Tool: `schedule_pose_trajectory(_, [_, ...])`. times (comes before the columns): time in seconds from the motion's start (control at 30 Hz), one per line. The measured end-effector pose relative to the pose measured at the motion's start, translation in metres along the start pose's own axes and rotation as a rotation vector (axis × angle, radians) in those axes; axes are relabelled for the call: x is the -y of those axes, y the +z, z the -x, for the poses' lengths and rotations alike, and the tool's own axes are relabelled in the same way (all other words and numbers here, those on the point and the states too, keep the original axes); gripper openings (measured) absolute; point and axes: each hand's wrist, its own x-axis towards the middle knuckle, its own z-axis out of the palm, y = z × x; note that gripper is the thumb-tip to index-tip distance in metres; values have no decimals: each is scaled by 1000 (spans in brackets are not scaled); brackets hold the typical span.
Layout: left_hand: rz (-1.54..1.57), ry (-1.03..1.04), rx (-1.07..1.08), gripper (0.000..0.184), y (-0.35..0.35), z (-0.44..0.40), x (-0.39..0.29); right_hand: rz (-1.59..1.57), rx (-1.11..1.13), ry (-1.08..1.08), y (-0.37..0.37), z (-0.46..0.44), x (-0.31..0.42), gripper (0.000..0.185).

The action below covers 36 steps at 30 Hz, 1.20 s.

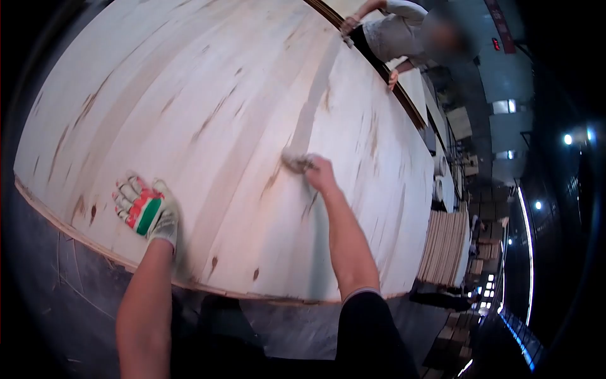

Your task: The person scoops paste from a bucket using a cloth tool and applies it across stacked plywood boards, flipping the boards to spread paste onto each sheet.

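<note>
A large pale wood veneer sheet (208, 189) with dark knots and long brown streaks fills most of the view. My left hand (146, 208), in a white glove with red and green bands, lies on its left part with the fingers spread. Farther right, my bare right hand (320, 172) is closed around a grey, smeared putty knife (294, 159), whose head touches the sheet. A dull grey band (309, 114) runs from the putty knife toward the far edge. The fingers' undersides and most of the handle are hidden.
A co-worker (394, 38) leans at the far edge, one hand holding a small grey object (347, 40) there. Stacked sheets (443, 247) stand to the right. The sheet's near edge (233, 294) runs along my body, with dark floor below.
</note>
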Motion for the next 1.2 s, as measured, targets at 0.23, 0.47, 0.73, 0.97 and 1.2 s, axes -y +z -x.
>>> schedule_pose_trajectory(0.23, [215, 220, -104, 74, 3, 0, 54, 5, -275, -112, 99, 303, 124, 24])
schedule_pose_trajectory(0.47, [82, 549, 167, 79, 9, -87, 197, 292, -231, 172, 130, 323, 87, 26])
schedule_pose_trajectory(0.73, [9, 666, 62, 76, 36, -116, 212, -33, -282, 301, 126, 340, 193, 20])
schedule_pose_trajectory(0.97, [332, 958, 424, 47, -53, -138, 240, -271, 97, 477, 142, 308, 361, 30])
schedule_pose_trajectory(1.2, [627, 629, -221, 45, 60, -399, 310, -1358, -256, 562, 182, 195, 547, 22])
